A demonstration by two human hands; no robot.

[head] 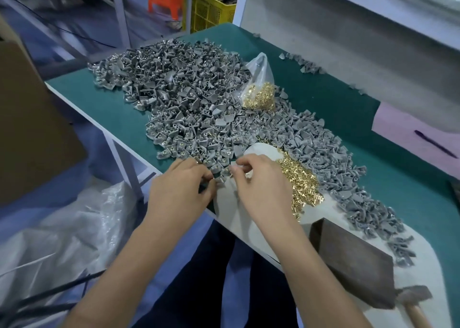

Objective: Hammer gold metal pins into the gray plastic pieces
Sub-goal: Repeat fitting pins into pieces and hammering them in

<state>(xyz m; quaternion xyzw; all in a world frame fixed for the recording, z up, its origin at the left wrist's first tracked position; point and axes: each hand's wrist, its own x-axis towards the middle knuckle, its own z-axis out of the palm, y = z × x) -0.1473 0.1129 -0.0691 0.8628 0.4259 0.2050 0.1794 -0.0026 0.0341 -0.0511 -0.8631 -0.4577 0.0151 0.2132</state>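
Note:
A wide heap of gray plastic pieces (199,108) covers the green table top (114,118). Loose gold pins (298,180) lie in a pile on a white sheet (263,151) beside my right hand. More gold pins fill a clear plastic bag (260,88) farther back. My left hand (184,190) pinches a gray plastic piece at the heap's near edge. My right hand (258,180) pinches something small, most likely a gold pin, right next to that piece; it is too small to make out. A hammer (413,300) lies at the table's near right corner.
A dark block (353,263) stands on the white sheet next to the hammer. A pen (433,143) rests on a pink paper at the right. A cardboard box (27,118) and crumpled plastic sheeting (62,230) are on the left; a yellow crate (211,9) stands behind the table.

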